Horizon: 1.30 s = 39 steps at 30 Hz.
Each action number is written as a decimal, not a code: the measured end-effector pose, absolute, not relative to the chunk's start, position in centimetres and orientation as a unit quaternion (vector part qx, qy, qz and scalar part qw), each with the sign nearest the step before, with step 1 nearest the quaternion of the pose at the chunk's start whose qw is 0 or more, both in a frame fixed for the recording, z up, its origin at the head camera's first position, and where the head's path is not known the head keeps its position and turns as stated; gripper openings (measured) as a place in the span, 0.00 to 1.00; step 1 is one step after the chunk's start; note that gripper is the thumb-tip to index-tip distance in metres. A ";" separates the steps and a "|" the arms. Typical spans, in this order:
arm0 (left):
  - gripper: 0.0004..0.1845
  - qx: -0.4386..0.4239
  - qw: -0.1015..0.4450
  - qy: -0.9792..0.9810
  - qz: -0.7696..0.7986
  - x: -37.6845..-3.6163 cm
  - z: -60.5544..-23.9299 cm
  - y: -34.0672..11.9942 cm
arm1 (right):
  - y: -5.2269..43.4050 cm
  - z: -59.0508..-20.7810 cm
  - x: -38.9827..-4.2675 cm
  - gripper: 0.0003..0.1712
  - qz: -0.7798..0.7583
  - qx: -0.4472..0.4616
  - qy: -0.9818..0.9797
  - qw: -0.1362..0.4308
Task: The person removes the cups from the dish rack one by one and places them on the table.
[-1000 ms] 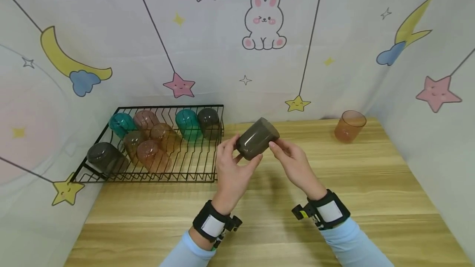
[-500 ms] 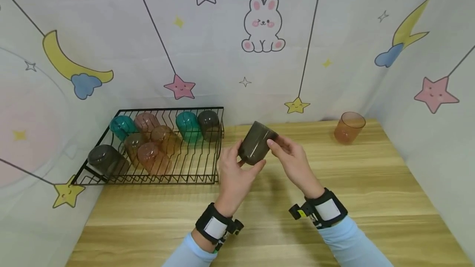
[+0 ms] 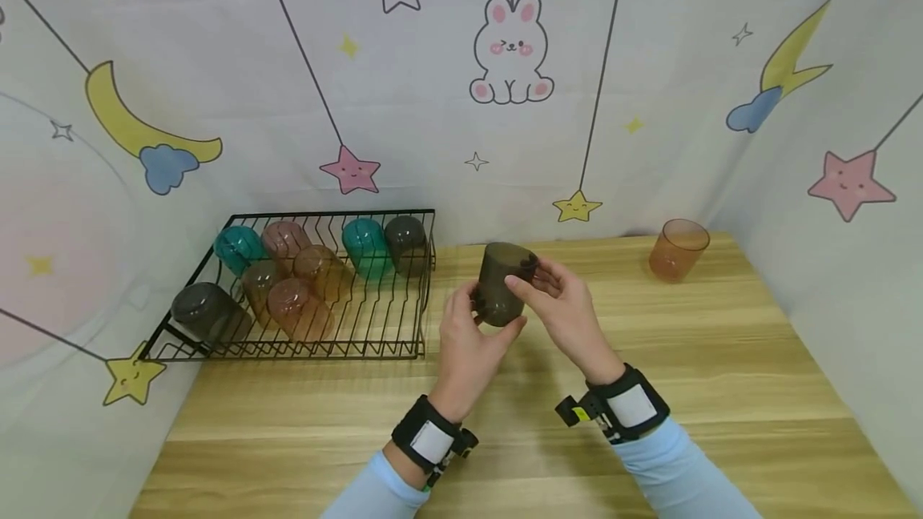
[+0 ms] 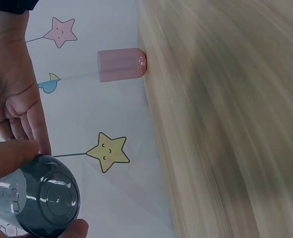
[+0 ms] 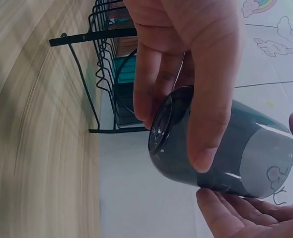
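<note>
A dark grey see-through tumbler [image 3: 499, 295] is held above the table between both hands, mouth up and slightly tilted. My left hand [image 3: 472, 351] grips it low, with the thumb near the base. Higher up, my right hand [image 3: 570, 315] pinches the tumbler near its rim, thumb across the front and fingers behind. In the left wrist view the rounded base of the tumbler [image 4: 54, 198] faces the camera. Seen from the right wrist, a thumb lies along the side of the tumbler [image 5: 226, 148]; some fingers behind it are hidden.
To the left stands a black wire rack [image 3: 368, 357] with several upside-down tumblers in teal, grey, pink, amber and orange. An orange tumbler [image 3: 678, 253] stands mouth up at the table's back right. The wooden table [image 3: 692, 367] meets cartoon-printed curtains behind and at the sides.
The tumbler has turned from lying tilted towards the right to nearly upright, and sits slightly lower in view. Both hands have kept hold of it while the left hand shifted a little right.
</note>
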<state>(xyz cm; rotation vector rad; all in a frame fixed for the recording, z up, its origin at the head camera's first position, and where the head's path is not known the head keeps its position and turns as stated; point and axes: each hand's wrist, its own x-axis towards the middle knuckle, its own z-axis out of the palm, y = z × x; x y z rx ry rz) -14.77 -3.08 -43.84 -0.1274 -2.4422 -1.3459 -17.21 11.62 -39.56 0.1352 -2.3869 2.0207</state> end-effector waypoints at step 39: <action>0.46 -0.066 0.147 -0.909 -0.384 -15.1 -43.9 -3.7 | 12.7 -38.6 -17.5 0.41 0.621 0.054 -0.781 0.036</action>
